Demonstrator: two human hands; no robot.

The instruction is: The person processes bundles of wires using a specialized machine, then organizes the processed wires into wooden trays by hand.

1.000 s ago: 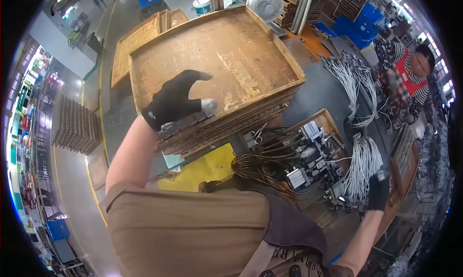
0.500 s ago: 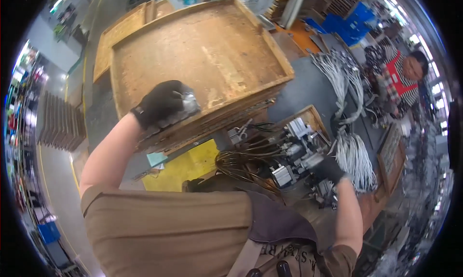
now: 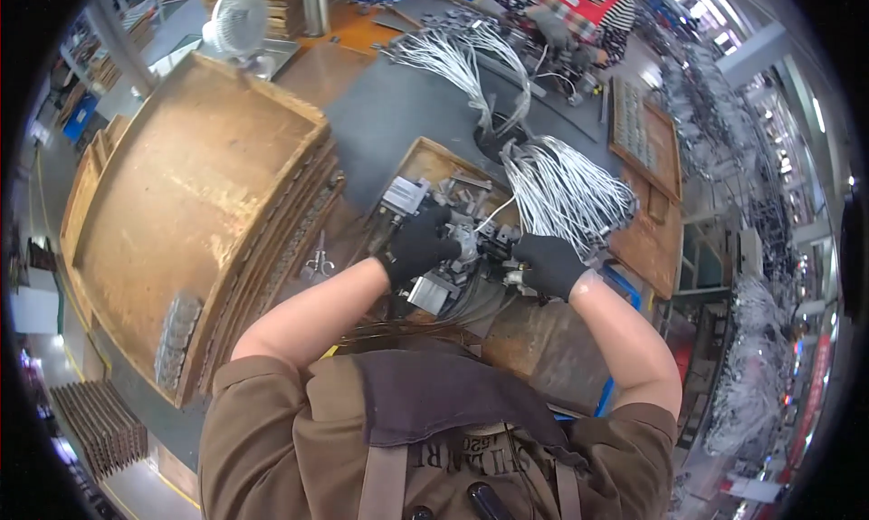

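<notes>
Both my hands wear black gloves and work close together over a metal fixture on the bench. My left hand is closed, its fingertips at a small silvery part on the fixture. From the right, my right hand reaches in with curled fingers; what they grip is hidden. A thin white cable runs toward the silvery part. Just beyond my right hand lies a big bundle of white cables.
At left stands a stack of wooden trays, a row of silvery parts in the top one. Scissors lie beside it. A white fan stands behind. Across the bench a person in a red apron works. More wooden trays are at right.
My left hand has left the top tray, where it was at the silvery parts, and come over to the fixture beside my right hand. The view has swung right.
</notes>
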